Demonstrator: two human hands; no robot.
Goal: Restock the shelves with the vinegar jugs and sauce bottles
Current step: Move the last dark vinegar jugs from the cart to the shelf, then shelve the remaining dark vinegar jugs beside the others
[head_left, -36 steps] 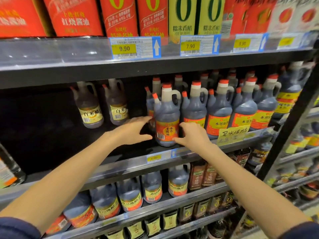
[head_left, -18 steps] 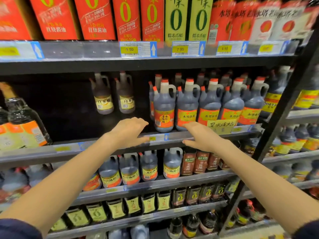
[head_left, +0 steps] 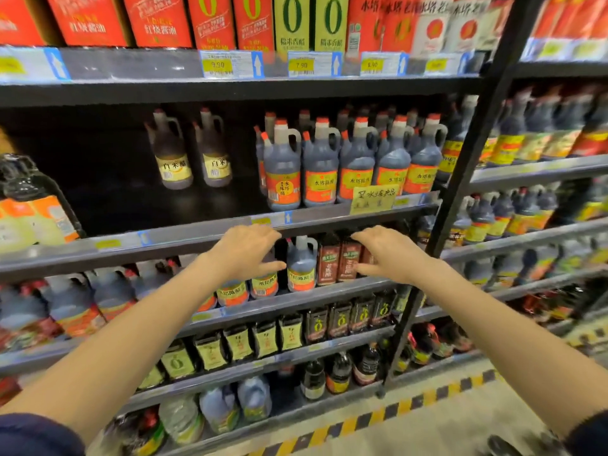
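Head view: left grip [head_left: 245, 251] and right grip [head_left: 391, 255] spread empty before glossy, handled jugs [head_left: 301, 268].

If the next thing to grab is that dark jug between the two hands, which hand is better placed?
Probably the left hand: it hovers right next to the dark jug, while the right hand hovers in front of the brown bottles beside it.

Both hands are now off the leftmost dark vinegar jug [head_left: 283, 172] at the front edge of the middle shelf [head_left: 197, 236] and lower down, the left hand [head_left: 245, 251] and right hand [head_left: 391, 255] empty, fingers loosely spread, before the shelf below
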